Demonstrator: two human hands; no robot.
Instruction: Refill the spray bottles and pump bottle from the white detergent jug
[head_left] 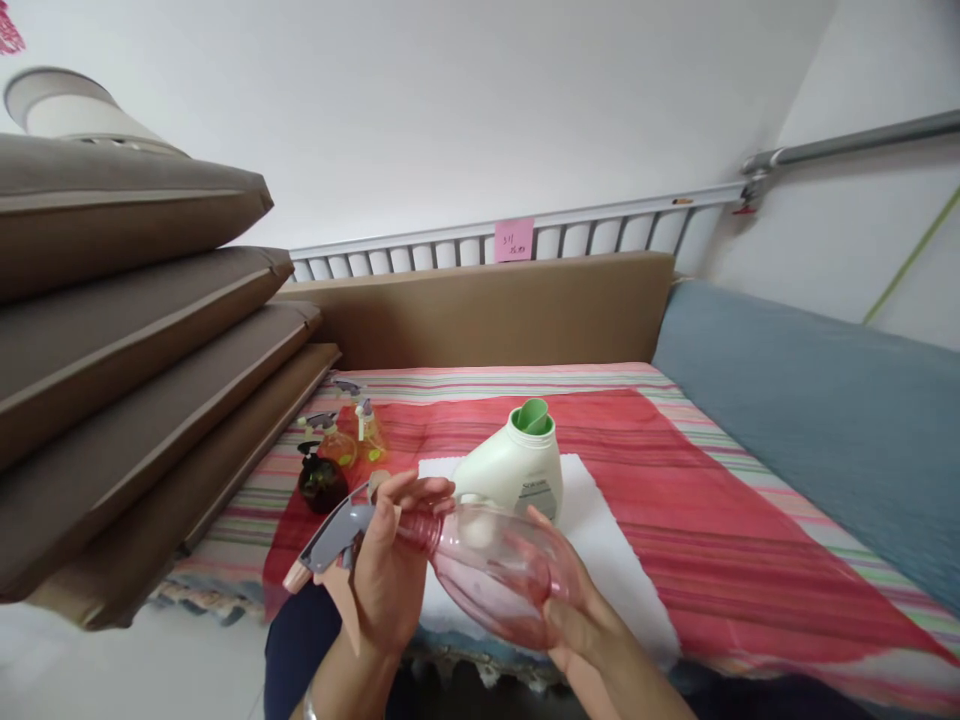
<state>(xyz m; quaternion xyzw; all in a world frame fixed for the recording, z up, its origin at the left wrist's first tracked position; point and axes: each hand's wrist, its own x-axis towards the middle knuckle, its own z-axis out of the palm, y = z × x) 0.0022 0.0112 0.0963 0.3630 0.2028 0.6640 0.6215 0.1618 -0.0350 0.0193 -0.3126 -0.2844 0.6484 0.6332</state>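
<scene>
A translucent pink spray bottle [499, 560] lies tilted on its side in the air between my hands. My right hand [585, 625] is wrapped round its broad base end, thumb on the near side. At the neck end, my left hand [397, 560] holds the grey trigger spray head [341, 535], whose pale pink nozzle points down to the left. The left fingers curve over beside the bottle's neck; whether head and neck are screwed together is hidden by them. Just behind the bottle stands a white detergent bottle [517, 460] with a green spout in its open mouth.
Several pump and spray bottles, including a dark round one [322, 485] and a yellow one [370, 435], stand at left. A white sheet [600, 510] lies on the red cloth [675, 500]. Stacked brown cushions [135, 340] rise at left; a blue padded side [810, 400] borders the right.
</scene>
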